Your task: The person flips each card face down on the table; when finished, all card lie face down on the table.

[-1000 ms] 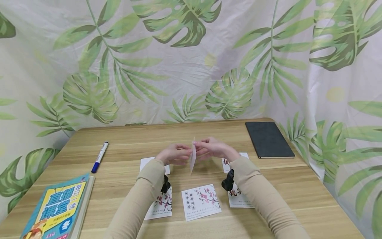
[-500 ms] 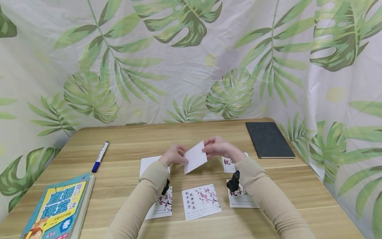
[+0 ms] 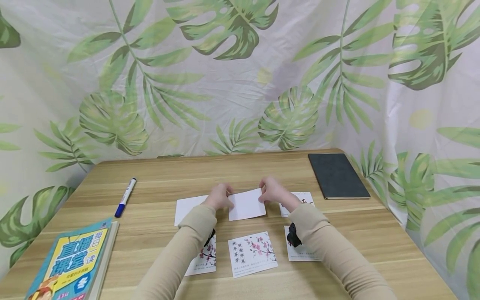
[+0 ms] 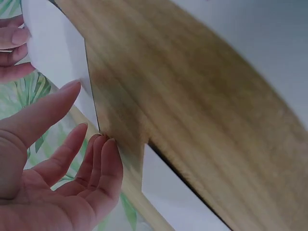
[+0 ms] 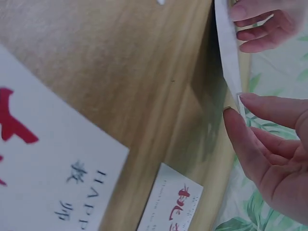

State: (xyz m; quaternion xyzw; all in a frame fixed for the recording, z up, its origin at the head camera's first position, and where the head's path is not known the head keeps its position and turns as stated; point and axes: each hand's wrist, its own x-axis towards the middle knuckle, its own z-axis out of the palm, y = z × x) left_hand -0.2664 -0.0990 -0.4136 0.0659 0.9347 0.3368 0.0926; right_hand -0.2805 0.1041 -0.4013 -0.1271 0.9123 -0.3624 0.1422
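Both hands hold a blank white card (image 3: 247, 205) at the middle of the table, its blank face up and tilted. My left hand (image 3: 220, 196) is at its left edge; the left wrist view shows the thumb over the card and fingertips by its corner. At the opposite edge, my right hand (image 3: 275, 192) pinches the card between thumb and forefinger, as the right wrist view shows. Directly in front lies a card with pink blossoms and dark characters (image 3: 253, 254). Another blank card (image 3: 186, 207) lies left of the held one, partly behind the left sleeve.
Two cards with printed lettering, a far one (image 3: 305, 198) and a nearer one (image 3: 303, 250), lie partly hidden by the right arm. A blossom card (image 3: 204, 260) shows beside the left forearm. A marker (image 3: 125, 198), a book (image 3: 69, 264) and a dark notebook (image 3: 337, 175) surround them.
The card between the hands has turned from edge-on to blank face up and come down toward the tabletop. Both hands have spread to its opposite sides.
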